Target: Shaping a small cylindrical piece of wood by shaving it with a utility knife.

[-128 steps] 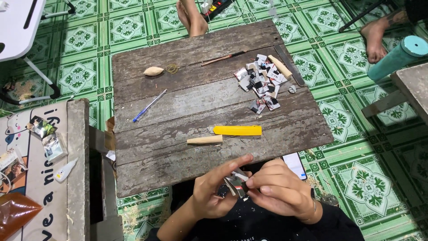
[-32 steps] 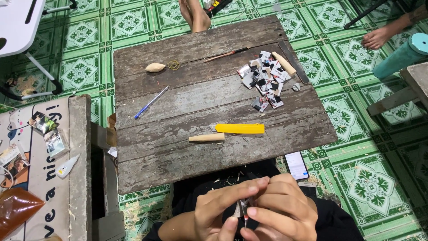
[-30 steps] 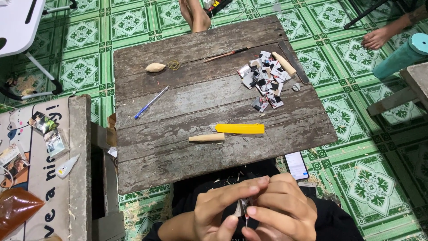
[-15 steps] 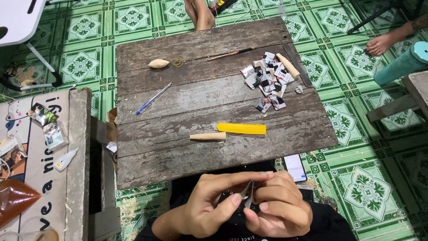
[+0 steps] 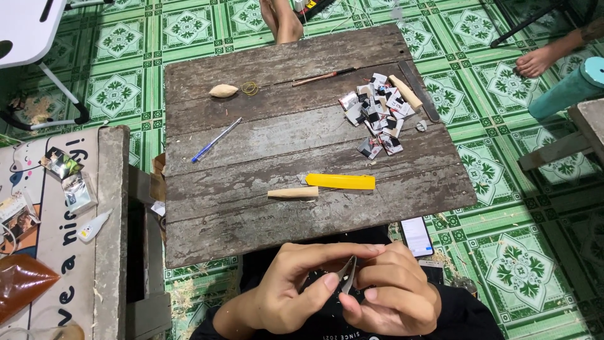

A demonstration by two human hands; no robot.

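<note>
While both hands pinch a thin metal blade between fingertips, left hand steadies, right hand grips; wooden board lies beyond.

- looks like a home floor craft spot: green patterned floor tiles all around
- rough low plank table, wood shavings lower left
- bare foot upper right
</note>
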